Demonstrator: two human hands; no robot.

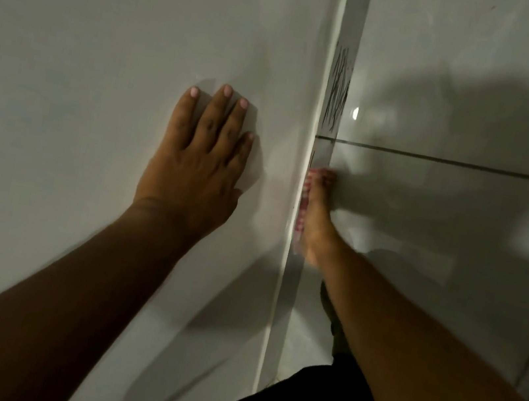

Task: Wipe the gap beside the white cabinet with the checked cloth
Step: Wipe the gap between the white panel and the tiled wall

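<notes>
Checked cloth (303, 206) pressed into gap by right hand (318, 215); left hand (200, 159) flat on cabinet (111, 20).

White cabinet (111, 20), red-and-white checked cloth (303, 206), glossy grey tiles (462, 214)

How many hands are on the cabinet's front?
1: the left hand lies flat there. The right hand presses the checked cloth into the gap.

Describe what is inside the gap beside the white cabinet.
The right hand presses the checked cloth into the gap; dark scribble marks show above. Deeper in, the white cabinet hides everything.
</notes>
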